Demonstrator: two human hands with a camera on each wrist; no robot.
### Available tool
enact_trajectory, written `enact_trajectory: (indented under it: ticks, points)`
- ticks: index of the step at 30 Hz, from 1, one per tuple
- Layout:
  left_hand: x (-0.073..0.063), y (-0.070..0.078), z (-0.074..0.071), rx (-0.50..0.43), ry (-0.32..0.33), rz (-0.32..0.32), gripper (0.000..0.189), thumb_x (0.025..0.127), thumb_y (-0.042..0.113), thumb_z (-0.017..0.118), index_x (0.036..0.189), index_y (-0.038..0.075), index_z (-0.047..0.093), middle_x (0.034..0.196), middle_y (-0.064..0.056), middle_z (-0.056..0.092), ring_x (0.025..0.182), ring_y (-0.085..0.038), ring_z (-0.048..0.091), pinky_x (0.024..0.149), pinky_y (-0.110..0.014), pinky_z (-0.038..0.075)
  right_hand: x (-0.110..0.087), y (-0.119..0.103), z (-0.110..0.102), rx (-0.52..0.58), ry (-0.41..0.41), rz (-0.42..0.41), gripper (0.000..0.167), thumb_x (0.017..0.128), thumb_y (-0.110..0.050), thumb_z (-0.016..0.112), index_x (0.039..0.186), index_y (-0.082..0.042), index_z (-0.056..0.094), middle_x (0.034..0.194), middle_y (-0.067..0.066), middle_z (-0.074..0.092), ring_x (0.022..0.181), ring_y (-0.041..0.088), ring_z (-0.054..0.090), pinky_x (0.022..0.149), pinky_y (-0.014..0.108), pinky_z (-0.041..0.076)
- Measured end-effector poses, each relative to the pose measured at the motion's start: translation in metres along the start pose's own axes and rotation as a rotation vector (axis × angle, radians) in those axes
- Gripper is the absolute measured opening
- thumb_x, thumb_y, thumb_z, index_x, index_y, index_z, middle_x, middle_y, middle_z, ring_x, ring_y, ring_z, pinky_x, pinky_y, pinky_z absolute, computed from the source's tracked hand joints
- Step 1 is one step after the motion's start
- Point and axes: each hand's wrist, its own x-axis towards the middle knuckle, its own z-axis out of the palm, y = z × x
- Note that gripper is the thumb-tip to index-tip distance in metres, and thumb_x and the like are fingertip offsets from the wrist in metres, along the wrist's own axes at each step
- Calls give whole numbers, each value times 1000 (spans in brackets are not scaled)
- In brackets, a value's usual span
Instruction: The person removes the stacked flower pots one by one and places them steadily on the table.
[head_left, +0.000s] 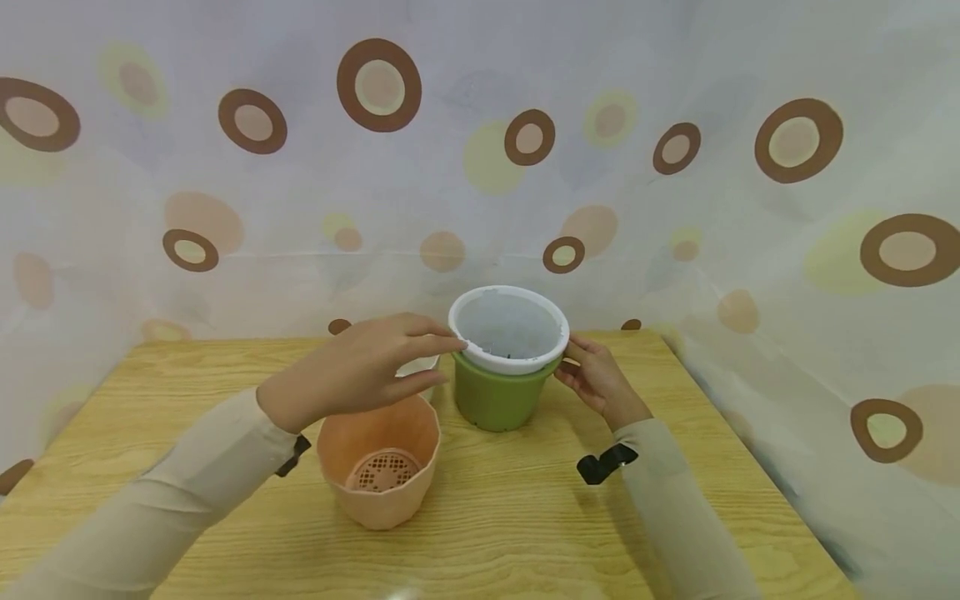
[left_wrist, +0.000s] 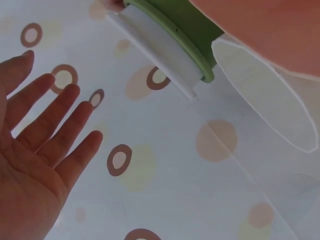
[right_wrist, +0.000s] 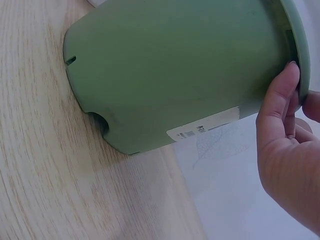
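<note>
A green flower pot [head_left: 493, 402] stands on the wooden table, with a white flower pot [head_left: 513, 321] nested inside it. Only the white pot's rim and inner wall show above the green one. My right hand [head_left: 597, 385] pinches the green pot's rim from the right; the right wrist view shows its fingertips under the lip [right_wrist: 299, 55] and the thumb partly hidden beyond. My left hand [head_left: 360, 362] is held by the white rim's left side, fingers extended and palm bare. In the left wrist view those fingers [left_wrist: 47, 120] are apart from the pots.
An orange flower pot [head_left: 390, 504] with a perforated bottom stands front left, below my left forearm. Behind my left hand is another white pot [left_wrist: 265, 95], mostly hidden in the head view. The wooden table [head_left: 525, 525] meets a patterned sheet [head_left: 480, 208] at the back and right.
</note>
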Motion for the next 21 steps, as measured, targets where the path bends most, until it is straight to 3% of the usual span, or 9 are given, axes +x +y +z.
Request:
enact_trajectory:
  ticks: [5, 10, 16, 21]
  points:
    - [10, 0, 1, 9, -22, -12, 36, 91, 26, 67, 123, 10, 65, 120, -5, 64, 110, -19, 60, 90, -35, 51, 0, 0, 0, -17, -5, 4, 46, 101, -17, 48, 144, -1, 38, 94, -3, 58, 75, 8, 62, 66, 16, 53]
    - [18, -1, 4, -11, -52, -39, 37, 92, 28, 66, 124, 10, 64, 121, -4, 64, 111, -19, 59, 90, -34, 51, 2, 1, 0, -30, -14, 3, 49, 103, -17, 44, 146, 2, 33, 96, -2, 58, 76, 8, 62, 66, 16, 53]
    - [27, -1, 8, -29, -77, -73, 36, 92, 27, 66, 124, 11, 64, 124, -4, 63, 114, -19, 58, 93, -35, 50, 1, 1, 0, -20, -17, 7, 50, 102, -18, 47, 146, 1, 33, 95, -3, 59, 77, 8, 62, 67, 17, 53]
    - [37, -4, 11, -40, -121, -104, 37, 93, 28, 64, 127, 13, 62, 128, -4, 61, 119, -20, 55, 99, -36, 46, 1, 1, -1, -3, -15, 2, 41, 101, -18, 49, 139, -3, 45, 93, -3, 60, 77, 8, 63, 67, 17, 54]
